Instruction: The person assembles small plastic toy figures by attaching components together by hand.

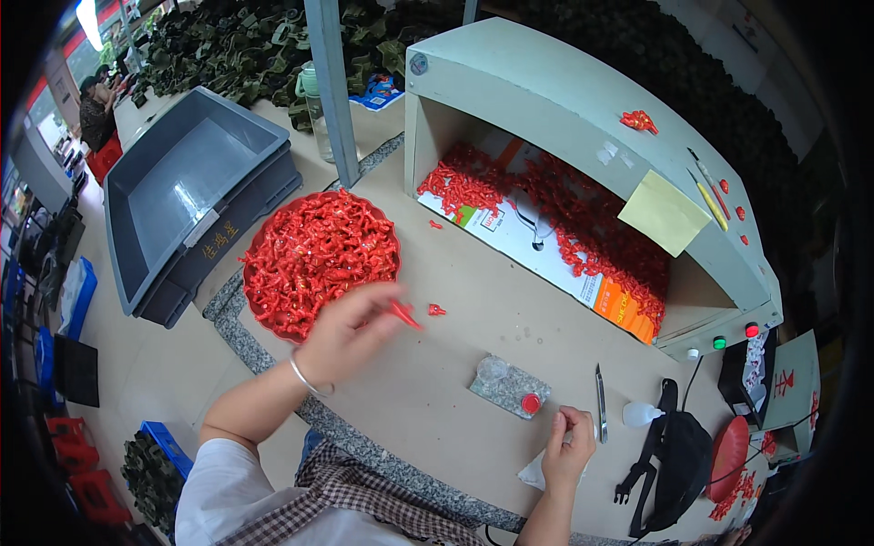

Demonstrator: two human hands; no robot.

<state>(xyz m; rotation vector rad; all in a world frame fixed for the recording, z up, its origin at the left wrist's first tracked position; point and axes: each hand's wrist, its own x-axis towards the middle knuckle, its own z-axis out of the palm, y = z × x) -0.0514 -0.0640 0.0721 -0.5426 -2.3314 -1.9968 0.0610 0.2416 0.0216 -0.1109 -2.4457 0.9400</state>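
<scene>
My left hand (350, 332), slightly blurred, is over the near right edge of a round red tray (248, 273). Glossy small red parts (319, 246) fill that tray in a heap. Between my left fingertips is a small red part (405, 315). One more loose red part (437, 310) lies on the table just beyond it. My right hand (569, 446) rests at the table's near side with its fingers curled; whatever they may hold is hidden. A white sheet (533, 470) lies partly under it. Close by are a small stone slab (510, 387) with a red cap (531, 403) and metal tweezers (601, 400).
A grey plastic crate (196, 182) stands at the left beside a metal post (332, 91). At the back, a pale open-fronted box (546, 73) holds more red parts. To the right lie a white squeeze bottle (641, 414), a black waist bag (687, 464) and a red dish (730, 450).
</scene>
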